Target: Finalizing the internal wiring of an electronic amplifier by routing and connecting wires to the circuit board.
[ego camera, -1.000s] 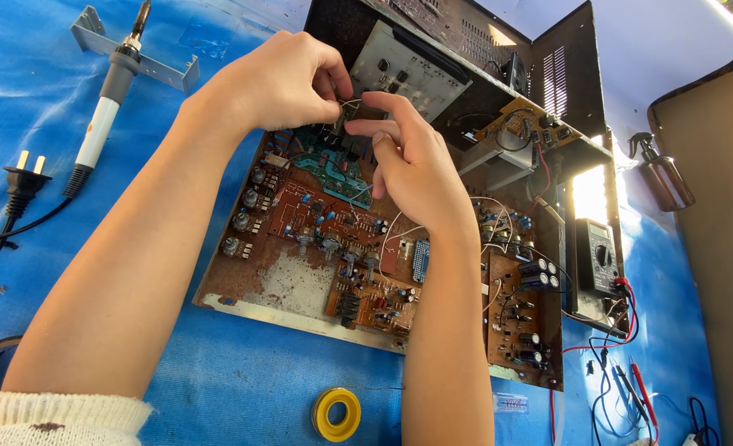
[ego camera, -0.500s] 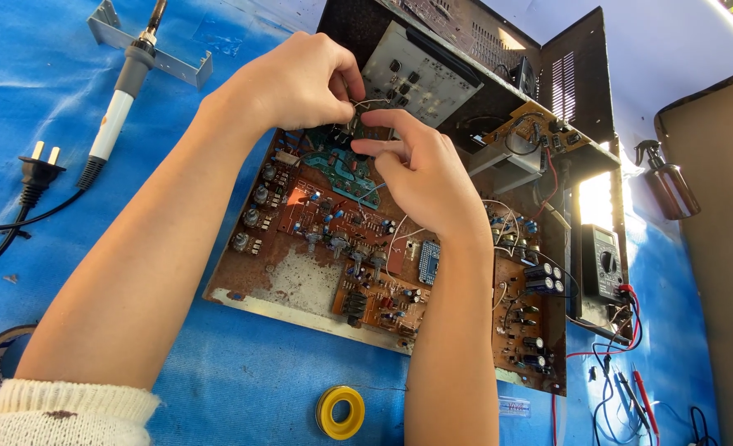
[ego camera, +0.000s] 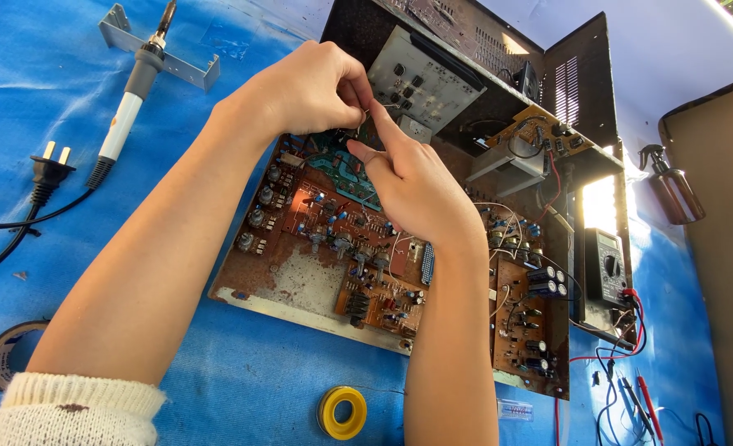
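both hands (ego camera: 366,132) pinch a thin wire (ego camera: 368,111) over the circuit board (ego camera: 341,239), fingers closed; a hard tug could snap it

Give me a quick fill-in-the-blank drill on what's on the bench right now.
1. The roll of tape near the bottom edge is ____ in colour.
2. Both hands, the left hand and the right hand, meet over the ____ board of the open chassis.
3. The soldering iron lies on a ____ cloth.
4. The multimeter sits to the ____ of the circuit board.

Missing words: yellow; circuit; blue; right
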